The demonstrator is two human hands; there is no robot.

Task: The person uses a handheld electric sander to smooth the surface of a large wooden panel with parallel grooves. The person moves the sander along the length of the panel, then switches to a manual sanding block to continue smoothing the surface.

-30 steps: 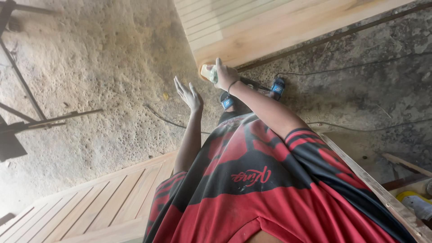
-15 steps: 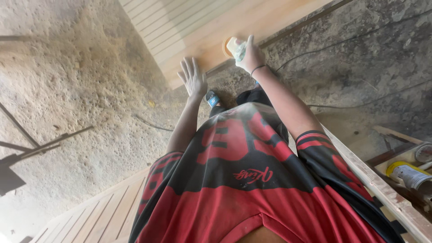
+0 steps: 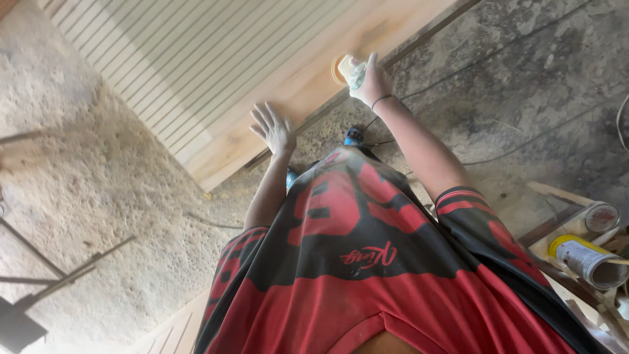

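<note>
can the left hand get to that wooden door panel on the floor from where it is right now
Probably yes. The left hand is open, fingers spread, right at the near edge of the wooden door panel, with nothing between them. The right hand already presses a sander on it.

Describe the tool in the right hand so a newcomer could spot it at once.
Start at the big pale wooden door panel lying across the top, slatted in the middle with a plain frame along its near edge. Follow that frame rightward to the right hand pressed on it. The sander is the small whitish-green tool under that hand, with a round orange disc flat on the wood; the left hand holds nothing.
</note>
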